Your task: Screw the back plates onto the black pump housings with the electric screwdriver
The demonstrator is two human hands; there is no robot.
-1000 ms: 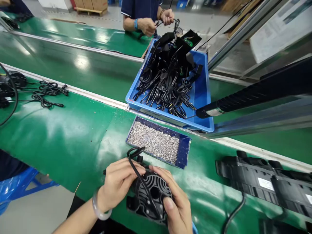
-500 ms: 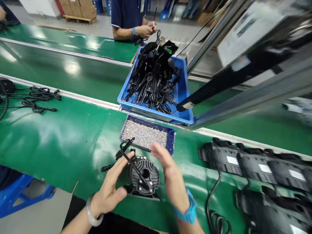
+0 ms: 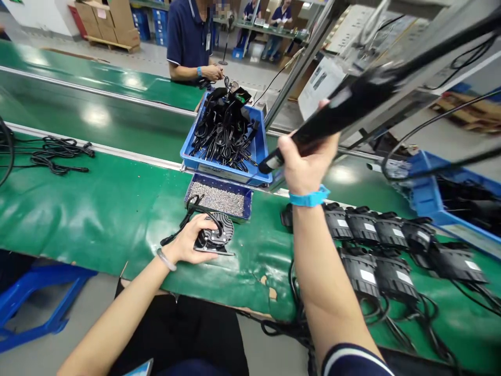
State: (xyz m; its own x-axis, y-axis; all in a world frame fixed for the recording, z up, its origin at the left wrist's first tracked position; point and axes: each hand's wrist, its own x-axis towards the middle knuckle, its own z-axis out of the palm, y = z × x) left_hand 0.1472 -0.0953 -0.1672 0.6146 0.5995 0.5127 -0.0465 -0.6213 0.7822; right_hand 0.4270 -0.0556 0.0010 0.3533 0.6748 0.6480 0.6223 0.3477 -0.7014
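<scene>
My left hand (image 3: 194, 238) grips a round black finned housing (image 3: 223, 227) on the green bench, thumb at its near edge and fingers across its top. A black cable (image 3: 188, 216) loops from the housing's centre and runs beside my hand. Raised on the right, my right hand (image 3: 309, 156) is wrapped around a long black electric screwdriver (image 3: 332, 112) that hangs at a slant; its tip points down left toward the blue bin. Just behind the housing sits a dark blue tray (image 3: 247, 209) full of small silvery screws (image 3: 217, 198).
A blue bin (image 3: 227, 174) of black cables stands behind the tray, beside a metal post (image 3: 293, 68). Rows of black housings (image 3: 366, 277) with white labels lie right. Coiled cables (image 3: 58, 154) lie left. A co-worker (image 3: 188, 42) handles a cable across the line.
My left hand has closed on the housing. My right hand has left the housing's side, moved up and right, and taken hold of the hanging screwdriver. The view has shifted.
</scene>
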